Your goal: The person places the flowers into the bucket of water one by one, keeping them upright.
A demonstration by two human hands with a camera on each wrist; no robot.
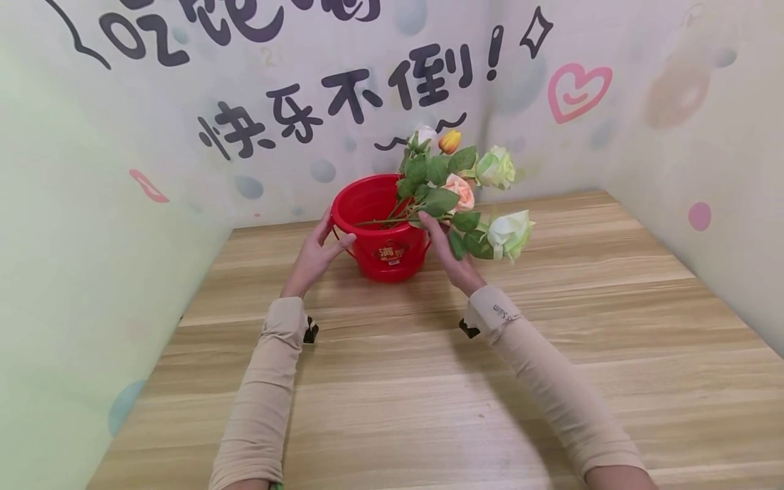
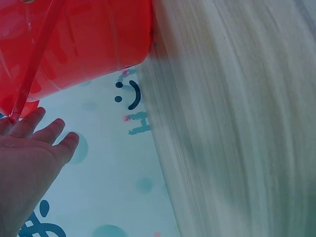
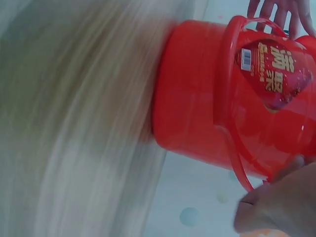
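Note:
A red plastic bucket with a printed label stands on the wooden table. Several artificial flowers lean in it, their stems inside and their blooms hanging out over the right rim. My left hand rests against the bucket's left side, fingers spread near the rim and the handle. At the right rim is my right hand, its thumb extended beside the stems and leaves. Leaves cover part of it in the head view. In the right wrist view that hand lies against the bucket's side by the handle joint.
The wooden table meets printed walls behind the bucket and at both sides. A pale green rose hangs low over the right forearm side. A peach rose and a yellow tulip sit higher.

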